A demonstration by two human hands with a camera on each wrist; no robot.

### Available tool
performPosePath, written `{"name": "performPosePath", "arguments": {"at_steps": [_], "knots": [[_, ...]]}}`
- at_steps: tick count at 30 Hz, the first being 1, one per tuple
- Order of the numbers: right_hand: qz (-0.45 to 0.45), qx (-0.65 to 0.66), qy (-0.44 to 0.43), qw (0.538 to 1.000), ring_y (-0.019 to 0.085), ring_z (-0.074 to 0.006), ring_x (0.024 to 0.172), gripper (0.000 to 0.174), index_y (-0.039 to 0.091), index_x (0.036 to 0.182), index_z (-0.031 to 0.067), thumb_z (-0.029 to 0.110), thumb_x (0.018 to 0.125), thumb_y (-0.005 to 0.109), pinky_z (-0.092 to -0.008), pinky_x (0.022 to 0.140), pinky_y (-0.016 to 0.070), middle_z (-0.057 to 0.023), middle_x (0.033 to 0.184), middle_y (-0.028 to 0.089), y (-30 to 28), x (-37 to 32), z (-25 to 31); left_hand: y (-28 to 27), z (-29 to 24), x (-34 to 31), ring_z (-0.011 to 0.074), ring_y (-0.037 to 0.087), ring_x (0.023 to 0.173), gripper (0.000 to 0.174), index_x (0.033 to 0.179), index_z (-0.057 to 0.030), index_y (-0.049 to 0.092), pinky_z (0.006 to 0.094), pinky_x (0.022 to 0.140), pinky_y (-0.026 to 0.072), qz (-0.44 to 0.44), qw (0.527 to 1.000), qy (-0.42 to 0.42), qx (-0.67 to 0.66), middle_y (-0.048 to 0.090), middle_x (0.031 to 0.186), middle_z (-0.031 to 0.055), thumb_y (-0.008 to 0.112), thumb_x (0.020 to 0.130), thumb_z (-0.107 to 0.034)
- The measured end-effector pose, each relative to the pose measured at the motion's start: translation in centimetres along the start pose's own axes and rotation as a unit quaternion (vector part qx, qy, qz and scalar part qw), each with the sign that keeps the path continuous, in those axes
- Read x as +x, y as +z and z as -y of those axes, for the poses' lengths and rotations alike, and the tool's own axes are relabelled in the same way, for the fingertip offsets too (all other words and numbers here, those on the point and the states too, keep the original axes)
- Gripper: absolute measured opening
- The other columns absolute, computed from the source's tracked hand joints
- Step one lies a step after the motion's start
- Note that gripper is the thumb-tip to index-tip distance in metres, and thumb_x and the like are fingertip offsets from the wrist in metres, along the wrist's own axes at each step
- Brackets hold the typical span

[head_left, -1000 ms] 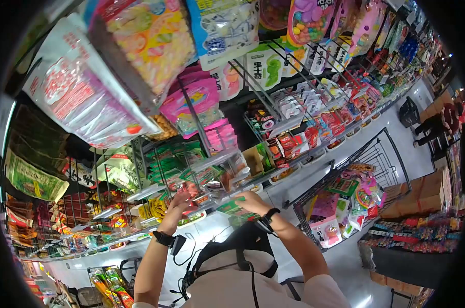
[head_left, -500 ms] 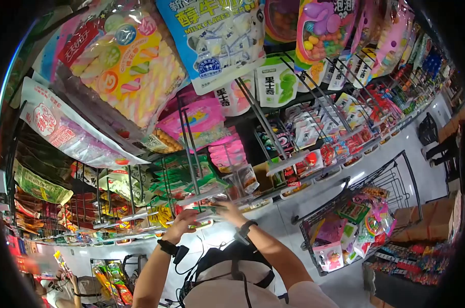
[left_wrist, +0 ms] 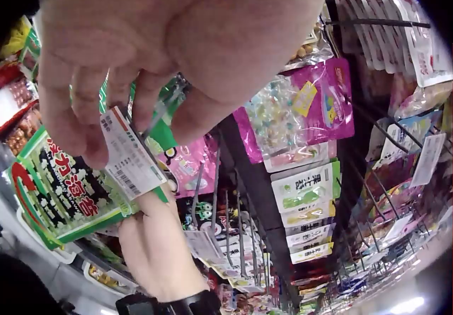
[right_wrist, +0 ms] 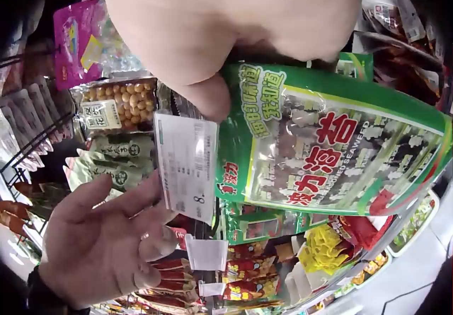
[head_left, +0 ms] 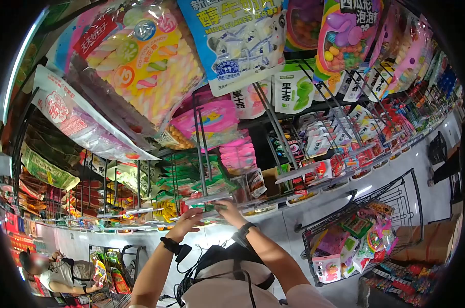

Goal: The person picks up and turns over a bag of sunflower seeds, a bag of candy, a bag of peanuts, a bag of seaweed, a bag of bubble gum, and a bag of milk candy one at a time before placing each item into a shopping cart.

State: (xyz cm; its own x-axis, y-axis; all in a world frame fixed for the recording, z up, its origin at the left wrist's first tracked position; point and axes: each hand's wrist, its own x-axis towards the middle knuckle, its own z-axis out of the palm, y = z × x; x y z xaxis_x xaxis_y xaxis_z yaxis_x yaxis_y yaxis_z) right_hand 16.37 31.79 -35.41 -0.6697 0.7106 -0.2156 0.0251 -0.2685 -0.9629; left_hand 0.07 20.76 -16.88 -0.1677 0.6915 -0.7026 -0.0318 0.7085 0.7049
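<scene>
My right hand pinches a green seaweed packet at its top edge, the thumb lying over the front. The packet's printed front faces the right wrist camera, right beside a white price tag at the end of a rack hook. My left hand is by the same tag, palm turned up and fingers loosely bent, with nothing in its grip. Seen from the left wrist, its fingertips overlap the tag, and the packet hangs below. More green packets hang on the hooks behind.
Large candy bags hang above on the rack. A wire cart holding several colourful bags stands on the right. At lower left another person is beside a second cart. Cardboard boxes sit beyond the first cart.
My right hand has brought the green packet from beside the rack up to the hook's end. My left hand has drawn slightly down from the hanging goods. The head view has shifted.
</scene>
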Motion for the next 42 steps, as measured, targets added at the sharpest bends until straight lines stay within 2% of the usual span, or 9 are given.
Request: {"name": "performPosePath", "arguments": {"at_steps": [3,7,13,16,26,29,32,37,42], "knots": [[-0.003,0.018,0.029,0.999,0.068,-0.0208,0.083,0.031,0.072,0.117,0.0085,0.027,0.093,0.070,-0.0357,0.074,0.0505,-0.0140,0.090,0.072,0.7,0.1,1.9,0.1,-0.2,-0.5,0.0211,0.065,0.112,0.050,0.143,-0.0126,0.050,0.0395,0.091,0.0520,0.008,1.000,0.014,-0.001,0.062,0.131,0.0057,0.061,0.098,-0.030],[-0.071,-0.091,-0.067,0.991,0.066,-0.0209,0.071,0.027,0.072,0.115,0.0092,0.021,0.092,0.070,-0.0356,0.066,0.0492,-0.0128,0.086,0.072,1.3,0.2,0.7,-0.1,-0.5,-0.5,0.0233,0.066,0.111,0.055,0.145,-0.0096,0.048,0.0390,0.089,0.0535,0.014,1.000,0.015,0.004,0.057,0.136,0.0107,0.062,0.097,-0.033],[-0.058,0.104,0.005,0.993,0.061,-0.0122,0.064,0.024,0.073,0.114,0.0081,0.013,0.092,0.067,-0.0304,0.056,0.0455,-0.0066,0.081,0.070,0.5,-0.9,2.0,0.4,-1.2,-0.6,0.0211,0.065,0.112,0.053,0.143,-0.0083,0.050,0.0380,0.090,0.0526,0.003,1.000,0.009,0.013,0.061,0.131,0.0077,0.062,0.098,-0.035],[-0.080,0.028,-0.005,0.996,0.058,-0.0092,0.060,0.023,0.073,0.113,0.0072,0.010,0.092,0.066,-0.0281,0.053,0.0434,-0.0032,0.079,0.067,0.4,-0.5,2.7,0.1,-0.6,-0.1,0.0214,0.065,0.113,0.053,0.143,-0.0092,0.050,0.0388,0.090,0.0526,0.011,1.000,0.006,0.000,0.059,0.133,0.0070,0.062,0.098,-0.035],[-0.024,0.002,-0.080,0.996,0.060,-0.0112,0.063,0.036,0.066,0.122,0.0007,0.003,0.087,0.063,-0.0276,0.054,0.0473,-0.0060,0.079,0.065,0.2,2.9,-5.2,-0.9,1.8,0.9,0.0199,0.066,0.110,0.052,0.138,-0.0072,0.058,0.0393,0.090,0.0529,-0.006,1.000,0.002,-0.024,0.066,0.122,0.0091,0.063,0.097,-0.038],[-0.033,-0.003,-0.099,0.994,0.060,-0.0123,0.060,0.036,0.068,0.119,0.0014,0.002,0.084,0.062,-0.0273,0.055,0.0488,-0.0051,0.077,0.065,0.3,3.0,-5.0,-1.0,1.7,1.3,0.0206,0.067,0.110,0.074,0.148,0.0078,0.034,0.0379,0.089,0.0528,0.014,0.999,0.003,-0.032,0.064,0.120,0.0129,0.066,0.096,-0.034],[-0.025,0.028,-0.023,0.999,0.061,-0.0135,0.059,0.034,0.071,0.116,0.0018,0.000,0.083,0.061,-0.0277,0.056,0.0503,-0.0048,0.076,0.065,0.0,1.8,-0.2,-0.6,0.5,0.4,0.0204,0.065,0.112,0.053,0.140,-0.0069,0.056,0.0406,0.092,0.0528,0.001,1.000,0.001,-0.002,0.066,0.121,0.0095,0.062,0.098,-0.039],[-0.118,0.038,0.032,0.992,0.063,-0.0130,0.061,0.032,0.071,0.117,0.0028,0.005,0.086,0.065,-0.0287,0.052,0.0510,-0.0062,0.080,0.067,0.7,1.7,3.5,-1.4,1.8,0.7,0.0226,0.064,0.117,0.052,0.142,-0.0071,0.054,0.0413,0.095,0.0516,0.012,0.999,0.010,-0.035,0.063,0.130,0.0101,0.059,0.099,-0.036],[-0.155,-0.027,-0.007,0.988,0.067,-0.0260,0.097,0.045,0.063,0.128,0.0028,0.030,0.093,0.069,-0.0394,0.085,0.0526,-0.0149,0.109,0.068,1.3,5.6,-0.6,-1.1,-0.6,-2.1,0.0238,0.063,0.120,0.049,0.141,-0.0071,0.053,0.0414,0.097,0.0504,-0.003,0.999,0.027,-0.025,0.061,0.136,0.0087,0.057,0.100,-0.034]]}}
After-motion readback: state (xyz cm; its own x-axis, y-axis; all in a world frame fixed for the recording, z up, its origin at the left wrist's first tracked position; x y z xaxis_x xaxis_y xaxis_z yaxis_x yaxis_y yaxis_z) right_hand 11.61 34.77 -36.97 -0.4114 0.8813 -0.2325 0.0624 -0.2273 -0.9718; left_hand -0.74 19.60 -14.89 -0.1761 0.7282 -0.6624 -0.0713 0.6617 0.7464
